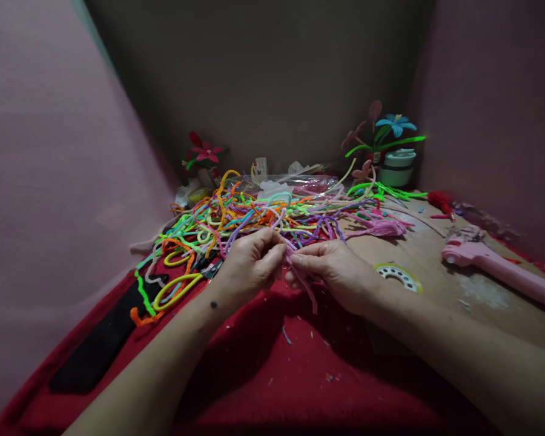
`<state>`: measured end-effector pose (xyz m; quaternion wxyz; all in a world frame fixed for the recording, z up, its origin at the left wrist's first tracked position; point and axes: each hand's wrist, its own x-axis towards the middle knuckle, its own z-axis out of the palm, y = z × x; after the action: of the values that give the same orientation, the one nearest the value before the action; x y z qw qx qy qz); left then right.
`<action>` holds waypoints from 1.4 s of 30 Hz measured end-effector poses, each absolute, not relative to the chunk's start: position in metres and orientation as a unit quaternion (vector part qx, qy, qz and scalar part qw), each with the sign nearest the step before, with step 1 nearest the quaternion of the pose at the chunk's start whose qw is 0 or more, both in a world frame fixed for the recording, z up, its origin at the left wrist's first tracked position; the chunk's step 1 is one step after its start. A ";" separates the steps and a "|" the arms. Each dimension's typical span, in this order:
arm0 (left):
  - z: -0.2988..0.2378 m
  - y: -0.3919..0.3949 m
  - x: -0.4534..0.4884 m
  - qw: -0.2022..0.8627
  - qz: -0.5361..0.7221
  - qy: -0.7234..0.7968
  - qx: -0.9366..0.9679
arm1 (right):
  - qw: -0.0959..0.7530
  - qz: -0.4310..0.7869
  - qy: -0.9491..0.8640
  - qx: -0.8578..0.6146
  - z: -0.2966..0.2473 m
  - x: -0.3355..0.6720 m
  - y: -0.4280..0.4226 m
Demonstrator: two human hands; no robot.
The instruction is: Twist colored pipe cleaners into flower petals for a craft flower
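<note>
My left hand (249, 261) and my right hand (331, 269) meet at the middle of the view, both pinched on a pink pipe cleaner (305, 281) whose ends hang down between them. Just behind the hands lies a tangled heap of coloured pipe cleaners (245, 218) in green, orange, yellow, purple and blue. A finished pink pipe-cleaner piece (381, 227) lies to the right of the heap.
A pink glue gun (495, 263) lies at the right on the wooden table (436, 266). A tape roll (397, 275) sits near my right wrist. Pipe-cleaner flowers (393, 127) stand in a pot (397, 166) at the back right, another flower (204, 152) at back left. Red cloth (272, 369) covers the front.
</note>
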<state>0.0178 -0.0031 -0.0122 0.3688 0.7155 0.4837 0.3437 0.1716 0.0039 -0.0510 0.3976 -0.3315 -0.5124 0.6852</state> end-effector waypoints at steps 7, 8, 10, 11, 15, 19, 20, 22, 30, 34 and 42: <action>-0.014 -0.002 0.016 0.385 0.377 0.455 0.709 | 0.376 0.705 -0.478 -0.366 -0.041 0.171 0.001; -0.014 -0.001 0.016 0.425 0.378 0.449 0.689 | 0.378 0.702 -0.482 -0.364 -0.040 0.171 0.000; -0.015 0.001 0.015 0.509 0.374 0.435 0.642 | 0.380 0.703 -0.489 -0.350 -0.039 0.171 0.000; -0.016 0.002 0.015 0.541 0.373 0.432 0.618 | 0.379 0.706 -0.490 -0.343 -0.039 0.172 0.000; -0.023 0.006 0.015 0.576 0.387 0.458 0.555 | 0.357 0.737 -0.480 -0.314 -0.043 0.173 0.002; -0.026 0.004 0.021 0.543 0.403 0.477 0.561 | 0.355 0.737 -0.480 -0.318 -0.046 0.172 0.003; -0.026 0.002 0.023 0.531 0.410 0.481 0.565 | 0.356 0.734 -0.480 -0.324 -0.045 0.172 0.002; -0.024 -0.001 0.026 0.501 0.427 0.493 0.569 | 0.350 0.731 -0.480 -0.337 -0.045 0.171 0.000; -0.025 0.001 0.027 0.391 0.464 0.522 0.600 | 0.353 0.711 -0.499 -0.347 -0.044 0.166 -0.006; -0.026 0.002 0.026 0.382 0.464 0.526 0.602 | 0.348 0.701 -0.515 -0.351 -0.044 0.167 -0.005; -0.027 0.009 0.016 0.600 0.367 0.445 0.554 | 0.364 0.690 -0.526 -0.339 -0.050 0.169 0.001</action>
<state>0.0156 0.0089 -0.0270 0.6000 0.5543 0.4447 0.3674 0.1690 0.0005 -0.0502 0.3638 -0.3389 -0.5263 0.6898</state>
